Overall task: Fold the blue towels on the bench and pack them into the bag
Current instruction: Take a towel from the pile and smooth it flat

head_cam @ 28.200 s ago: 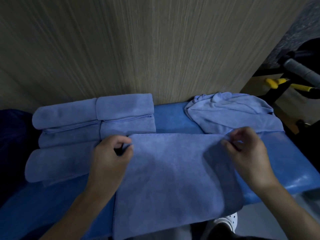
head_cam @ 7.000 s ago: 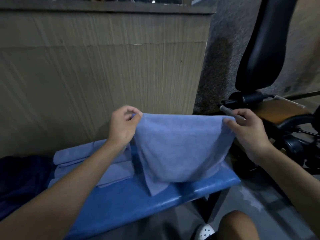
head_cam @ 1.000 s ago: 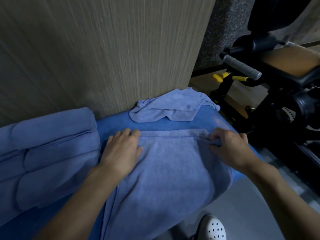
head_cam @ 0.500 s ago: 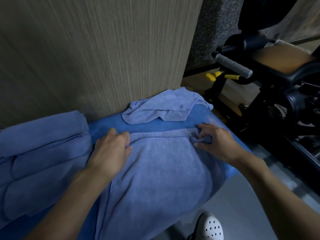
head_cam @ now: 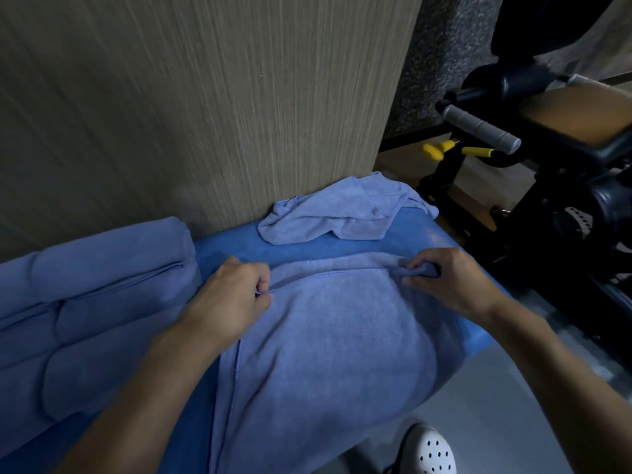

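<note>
A blue towel (head_cam: 335, 343) lies spread on the blue bench (head_cam: 232, 254), its near part hanging over the front edge. My left hand (head_cam: 229, 299) pinches the towel's far left corner between thumb and fingers. My right hand (head_cam: 448, 282) grips the bunched far right corner. A crumpled blue towel (head_cam: 342, 210) sits at the back of the bench against the wall. Several folded blue towels (head_cam: 92, 295) are stacked on the bench at the left. No bag is in view.
A wood-grain wall panel (head_cam: 205, 97) rises right behind the bench. Black gym equipment (head_cam: 547, 186) with a grey padded bar and yellow handles stands to the right. My white perforated shoe (head_cam: 431, 453) is on the grey floor below the bench edge.
Both hands went from resting on the towel's far edge to curling round its corners: the left now pinches the left corner, the right bunches the right one. The view shifted slightly.
</note>
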Available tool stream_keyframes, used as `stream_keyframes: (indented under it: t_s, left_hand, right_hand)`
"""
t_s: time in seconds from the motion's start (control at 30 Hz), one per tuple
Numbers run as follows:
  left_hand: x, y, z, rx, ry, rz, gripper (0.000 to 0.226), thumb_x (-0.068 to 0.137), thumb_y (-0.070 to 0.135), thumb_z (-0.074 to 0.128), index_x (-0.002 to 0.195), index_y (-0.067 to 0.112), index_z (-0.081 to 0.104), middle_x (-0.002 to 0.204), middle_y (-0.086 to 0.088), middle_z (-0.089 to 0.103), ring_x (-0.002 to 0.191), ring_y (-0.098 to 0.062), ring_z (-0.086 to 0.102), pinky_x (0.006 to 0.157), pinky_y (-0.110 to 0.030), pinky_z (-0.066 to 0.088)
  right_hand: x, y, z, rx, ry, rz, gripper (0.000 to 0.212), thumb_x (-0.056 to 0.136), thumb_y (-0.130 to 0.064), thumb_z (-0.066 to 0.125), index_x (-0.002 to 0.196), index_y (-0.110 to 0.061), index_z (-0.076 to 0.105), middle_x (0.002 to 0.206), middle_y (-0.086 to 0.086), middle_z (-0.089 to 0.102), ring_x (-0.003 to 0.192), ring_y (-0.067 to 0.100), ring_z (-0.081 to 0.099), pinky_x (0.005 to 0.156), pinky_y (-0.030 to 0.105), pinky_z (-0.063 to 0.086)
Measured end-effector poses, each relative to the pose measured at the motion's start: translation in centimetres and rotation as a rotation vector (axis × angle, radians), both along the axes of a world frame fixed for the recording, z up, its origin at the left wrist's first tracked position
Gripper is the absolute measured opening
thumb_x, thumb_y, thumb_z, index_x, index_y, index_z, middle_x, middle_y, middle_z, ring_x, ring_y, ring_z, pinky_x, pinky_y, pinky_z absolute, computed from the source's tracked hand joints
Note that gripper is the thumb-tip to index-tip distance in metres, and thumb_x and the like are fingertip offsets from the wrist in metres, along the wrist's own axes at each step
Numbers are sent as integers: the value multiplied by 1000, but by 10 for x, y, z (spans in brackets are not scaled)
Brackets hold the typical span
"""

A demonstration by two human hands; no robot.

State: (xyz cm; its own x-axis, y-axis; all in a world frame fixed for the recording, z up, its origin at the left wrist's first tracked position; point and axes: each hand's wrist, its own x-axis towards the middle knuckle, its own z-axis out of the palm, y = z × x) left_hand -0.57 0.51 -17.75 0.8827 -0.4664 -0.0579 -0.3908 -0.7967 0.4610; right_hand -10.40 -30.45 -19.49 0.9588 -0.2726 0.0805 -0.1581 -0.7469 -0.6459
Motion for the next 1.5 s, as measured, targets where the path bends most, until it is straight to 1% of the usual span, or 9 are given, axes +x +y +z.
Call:
stream_keyframes:
  t_s: [0.2, 0.37, 0.53, 0.7, 0.8, 0.9, 1.0, 1.33, 1.5]
  left_hand:
    - [-2, 3, 10, -55, 74, 24, 22, 86, 25, 70, 70, 22, 54, 66, -2, 61, 65, -23, 61, 55, -32, 45]
    - [-7, -9, 22, -373, 189, 41, 19, 79, 19, 80, 68, 17, 66, 54, 14, 54, 50, -1, 43, 54, -19, 35]
    - [-14, -17, 36, -660, 281, 198, 12, 76, 9, 82, 70, 11, 72, 77, -9, 72, 71, -12, 64, 73, -28, 51]
    - [-16, -20, 37, -833, 361, 302, 9, 74, 5, 82, 73, 11, 75, 86, 6, 74, 87, -1, 69, 79, -15, 50]
    - [-17, -22, 37, -907, 400, 330, 13, 74, 2, 81, 68, 13, 76, 101, 0, 73, 102, -6, 67, 89, -22, 49]
    - [-19, -23, 40, -938, 475, 321, 14, 75, 2, 78, 66, 12, 75, 84, -11, 74, 89, -19, 67, 93, -34, 50]
    - [-20, -23, 45, -997, 551, 303, 10, 68, 7, 78, 63, 13, 74, 76, -10, 70, 83, -22, 64, 94, -38, 48]
    - [-22, -15, 62, -842, 160, 188, 16, 77, 9, 80, 66, 22, 77, 74, 4, 74, 71, -2, 64, 69, -10, 49]
    - [-38, -7, 91, -825, -39, 48, 9, 76, 6, 79, 72, 11, 74, 77, 0, 72, 70, -3, 62, 68, -10, 47]
  right_hand:
    - [-11, -5, 12, 265, -123, -155, 17, 73, -8, 82, 72, -17, 68, 72, -8, 65, 59, -8, 56, 59, 5, 41]
    - [-29, -21, 18, 427, -204, -261, 25, 71, -11, 84, 67, -10, 59, 61, -1, 58, 57, 5, 50, 54, 21, 43]
    - [-46, -24, 31, 528, -271, -220, 15, 74, -13, 79, 76, -4, 68, 67, -2, 68, 62, 4, 60, 56, 14, 49]
    - [-57, -28, 42, 624, -309, -219, 50, 59, -54, 83, 86, -13, 76, 80, 6, 73, 77, 16, 66, 67, 25, 54]
    - [-58, -27, 44, 653, -336, -235, 53, 53, -55, 86, 82, -13, 75, 80, 8, 72, 80, 20, 66, 74, 31, 53]
    - [-56, -25, 46, 691, -346, -255, 34, 57, -39, 85, 74, -12, 73, 75, 9, 69, 78, 23, 63, 74, 34, 52]
    - [-56, -25, 46, 669, -340, -235, 54, 46, -55, 88, 73, -11, 71, 83, 15, 71, 79, 22, 66, 74, 33, 55]
    - [-61, -20, 63, 654, -445, -266, 16, 68, -27, 77, 72, -14, 70, 60, -4, 63, 56, 6, 55, 51, 18, 45]
    - [-79, -14, 84, 600, -502, -273, 6, 77, -19, 71, 77, -13, 70, 60, -5, 63, 56, 4, 52, 48, 15, 43]
